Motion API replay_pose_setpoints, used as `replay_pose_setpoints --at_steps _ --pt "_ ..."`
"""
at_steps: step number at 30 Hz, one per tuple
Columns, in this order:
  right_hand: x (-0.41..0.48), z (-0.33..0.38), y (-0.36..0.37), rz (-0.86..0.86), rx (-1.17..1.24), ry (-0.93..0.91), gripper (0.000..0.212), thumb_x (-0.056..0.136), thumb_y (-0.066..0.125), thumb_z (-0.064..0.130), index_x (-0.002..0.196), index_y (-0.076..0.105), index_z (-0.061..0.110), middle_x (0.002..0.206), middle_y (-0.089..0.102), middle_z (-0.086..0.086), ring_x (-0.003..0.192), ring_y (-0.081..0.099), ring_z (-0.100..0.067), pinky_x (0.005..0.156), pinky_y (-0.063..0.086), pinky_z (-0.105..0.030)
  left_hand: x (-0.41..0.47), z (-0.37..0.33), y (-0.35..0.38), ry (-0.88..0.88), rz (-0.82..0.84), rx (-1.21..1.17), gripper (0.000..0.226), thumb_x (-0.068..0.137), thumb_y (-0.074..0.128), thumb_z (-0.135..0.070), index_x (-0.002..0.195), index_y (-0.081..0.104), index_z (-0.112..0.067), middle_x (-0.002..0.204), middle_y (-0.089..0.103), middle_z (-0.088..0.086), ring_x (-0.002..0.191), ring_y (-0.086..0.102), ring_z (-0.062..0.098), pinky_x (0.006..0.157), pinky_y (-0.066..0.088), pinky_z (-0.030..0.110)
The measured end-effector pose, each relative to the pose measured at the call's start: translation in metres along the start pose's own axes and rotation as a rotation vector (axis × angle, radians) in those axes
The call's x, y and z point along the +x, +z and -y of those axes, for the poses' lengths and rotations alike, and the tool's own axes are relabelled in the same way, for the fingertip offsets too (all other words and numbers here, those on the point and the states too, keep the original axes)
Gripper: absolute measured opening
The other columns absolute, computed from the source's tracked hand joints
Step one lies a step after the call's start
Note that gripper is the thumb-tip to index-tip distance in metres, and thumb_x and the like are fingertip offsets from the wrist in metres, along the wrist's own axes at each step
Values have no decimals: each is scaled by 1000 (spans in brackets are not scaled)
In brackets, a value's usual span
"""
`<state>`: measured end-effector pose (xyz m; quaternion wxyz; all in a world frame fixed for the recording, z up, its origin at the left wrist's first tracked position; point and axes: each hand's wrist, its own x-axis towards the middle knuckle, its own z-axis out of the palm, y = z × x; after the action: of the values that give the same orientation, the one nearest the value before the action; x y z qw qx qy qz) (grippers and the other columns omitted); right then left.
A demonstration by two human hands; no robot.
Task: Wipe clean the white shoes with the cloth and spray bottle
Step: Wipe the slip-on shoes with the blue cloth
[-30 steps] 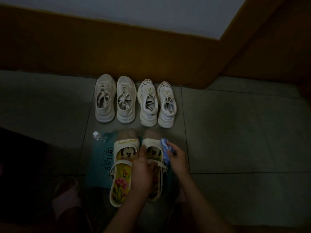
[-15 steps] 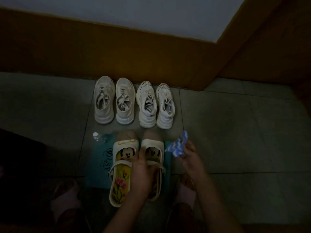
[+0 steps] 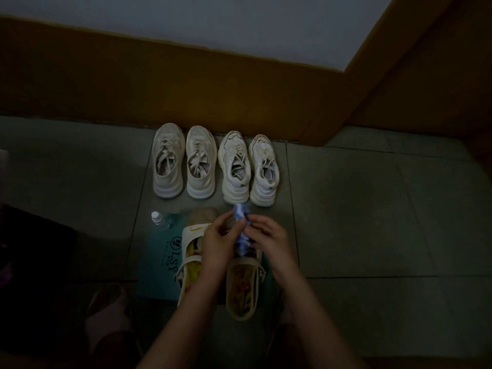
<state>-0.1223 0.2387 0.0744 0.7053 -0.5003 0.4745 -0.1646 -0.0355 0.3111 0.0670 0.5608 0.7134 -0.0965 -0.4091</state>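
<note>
cloth: blue-white, bunched above sandals | sneakers: four abreast | bottle: white-capped, beside sandals

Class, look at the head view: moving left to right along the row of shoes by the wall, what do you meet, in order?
Far-left beige sneaker → second beige sneaker → white sneaker with a dark toe outline → far-right white sneaker.

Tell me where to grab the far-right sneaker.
Grip the far-right sneaker at its heel collar, coming from the near side: the heel faces the person, the opening points up, and the neighbouring sneaker crowds its left.
</note>
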Motion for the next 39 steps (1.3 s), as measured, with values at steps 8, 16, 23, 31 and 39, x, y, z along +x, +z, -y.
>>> replay_pose_setpoints --at_steps 8,16,23,31,39 --pt "4 -22 8 -189 -425 47 54 83 68 17 132 47 15 133 51 -10 121 50 -22 90 45 -25 22 1 -43 -11 -198 1 22 86 64 -15 99 65 3 89 67 13 75 62 16 59 47 17" --pt "-1 -41 35 -166 -992 207 112 71 73 48 149 -5 24 154 11 -8 139 21 -31 106 33 -45 32 3 -66 39 -243 48 27 86 64 -19 105 64 0 103 67 19 100 63 32 90 50 50" --pt "1 -48 18 -168 -859 92 103 76 73 35 149 1 31 154 15 -4 139 26 -27 107 37 -42 28 5 -60 54 -233 85 22 88 61 -17 106 62 -5 101 62 7 100 58 20 86 45 32" --pt "-7 -44 -14 -34 -447 63 96 76 76 18 148 14 31 153 27 3 133 29 -6 101 28 -20 57 0 -22 203 -96 364 18 90 57 -21 105 60 -13 93 65 3 85 62 17 74 46 28" --pt "-5 -46 -21 -34 -395 40 91 75 77 16 146 23 29 150 33 2 125 32 -1 99 33 -19 64 9 9 352 173 567 25 92 54 -28 113 63 -18 99 70 4 87 65 17 78 50 32"
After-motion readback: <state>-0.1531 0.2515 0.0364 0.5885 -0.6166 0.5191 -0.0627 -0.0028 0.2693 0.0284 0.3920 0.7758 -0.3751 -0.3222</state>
